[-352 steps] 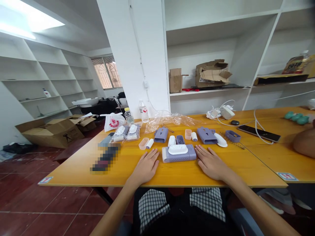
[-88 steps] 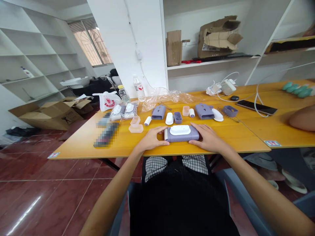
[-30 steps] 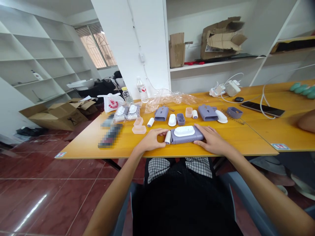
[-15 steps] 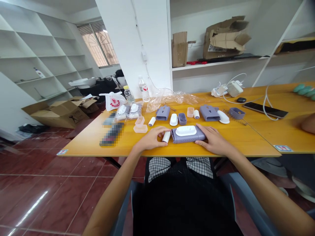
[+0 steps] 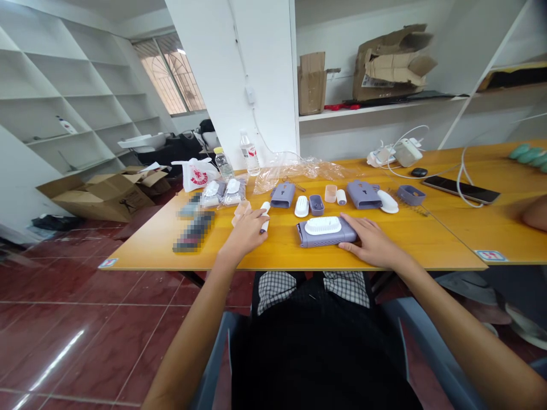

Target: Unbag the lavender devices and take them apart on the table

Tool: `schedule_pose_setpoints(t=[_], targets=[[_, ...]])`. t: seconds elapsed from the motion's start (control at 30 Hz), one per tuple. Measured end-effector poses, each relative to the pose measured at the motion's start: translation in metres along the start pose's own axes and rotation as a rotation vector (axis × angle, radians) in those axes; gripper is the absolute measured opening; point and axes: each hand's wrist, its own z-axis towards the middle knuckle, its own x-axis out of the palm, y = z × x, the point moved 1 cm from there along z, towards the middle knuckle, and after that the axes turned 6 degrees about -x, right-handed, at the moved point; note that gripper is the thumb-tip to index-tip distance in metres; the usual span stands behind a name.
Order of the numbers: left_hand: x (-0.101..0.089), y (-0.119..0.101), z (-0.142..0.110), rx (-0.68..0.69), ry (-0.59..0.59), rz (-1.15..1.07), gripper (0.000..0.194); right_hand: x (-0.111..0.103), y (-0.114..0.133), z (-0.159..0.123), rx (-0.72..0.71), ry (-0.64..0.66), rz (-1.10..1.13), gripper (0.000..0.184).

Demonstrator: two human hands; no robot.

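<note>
A purple case (image 5: 314,239) with a white brush piece (image 5: 322,225) on top lies near the table's front edge. My right hand (image 5: 370,244) rests on its right end, fingers curled against its side. My left hand (image 5: 245,230) is left of the case, its fingers closed round a small white roller (image 5: 265,224). The hand partly covers a pink cup (image 5: 239,212) behind it.
Behind the case lie more purple cases (image 5: 282,195), a white brush (image 5: 301,206), a pink cup (image 5: 330,193), packed bags (image 5: 222,193) and crumpled plastic wrap (image 5: 294,169). Two bottles (image 5: 248,154), a charger (image 5: 405,152) and a phone (image 5: 459,189) stand farther back. Another person's arm (image 5: 534,213) is at the right.
My left hand has drawn the white roller away from the case's left end and carried it left and back, toward the pink cup. My right hand stays on the case.
</note>
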Motion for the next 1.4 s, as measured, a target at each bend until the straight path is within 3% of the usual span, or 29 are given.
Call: schedule_pose_setpoints(t=[0.17, 0.3, 0.5, 0.63, 0.77, 1.0, 1.4], targets=[[0.009, -0.022, 0.0, 0.061, -0.055, -0.068, 0.048, -0.001, 0.002, 0.0, 0.018, -0.003, 0.012, 0.083], [0.03, -0.044, 0.004, 0.09, -0.032, -0.232, 0.058, -0.001, 0.003, -0.001, 0.023, -0.014, 0.024, 0.086], [0.056, -0.046, 0.008, 0.037, 0.016, -0.277, 0.055, -0.002, -0.016, -0.006, 0.005, -0.066, 0.156, 0.093], [0.058, -0.045, 0.009, 0.063, 0.023, -0.254, 0.053, -0.001, -0.029, -0.007, 0.139, -0.131, 0.018, 0.073], [0.058, -0.048, 0.009, 0.088, 0.015, -0.244, 0.051, 0.004, -0.024, -0.005, 0.196, -0.013, -0.215, 0.057], [0.058, -0.048, 0.009, 0.096, 0.038, -0.211, 0.052, 0.004, -0.017, -0.002, 0.21, 0.13, -0.285, 0.06], [0.055, -0.048, 0.008, 0.098, 0.034, -0.257, 0.052, 0.005, -0.021, -0.004, 0.143, 0.022, -0.194, 0.056]])
